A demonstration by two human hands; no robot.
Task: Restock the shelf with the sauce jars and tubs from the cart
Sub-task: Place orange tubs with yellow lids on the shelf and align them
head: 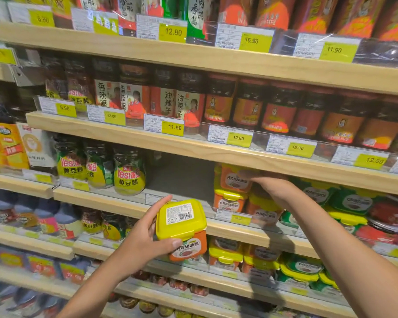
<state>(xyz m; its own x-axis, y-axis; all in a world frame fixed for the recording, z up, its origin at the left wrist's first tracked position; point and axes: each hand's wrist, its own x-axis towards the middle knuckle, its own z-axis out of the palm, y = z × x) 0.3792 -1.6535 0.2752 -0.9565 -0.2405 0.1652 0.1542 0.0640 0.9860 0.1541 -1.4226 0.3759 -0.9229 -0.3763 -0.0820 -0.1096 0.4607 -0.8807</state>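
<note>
Fingers of your left hand [145, 235] are curled round an orange tub [194, 245] with a yellow lid [182, 219]. The thumb lies across the tub's front just beside the label and the forefinger runs up the lid's left side. You hold the tub tilted, its barcode sticker facing you, in the air in front of the shelf [239, 232] and touching no board. Your right hand [271, 187] reaches in under the board above [193, 152], and its fingers lie over the top of the upper tub [234, 181]. They are blurred and partly in shadow, so you cannot tell whether they grip it or only rest on it. That upper tub sits tilted on a lower tub [228, 201] of the same orange kind, at the right side of a bare gap [182, 177] on the shelf. On the gap's left stand jars of yellow bean sauce [129, 174], upright and close together. Green-lidded tubs [354, 199] are stacked further right, beyond your right wrist. Yellow price tags [240, 219] line the shelf's front rail.
</note>
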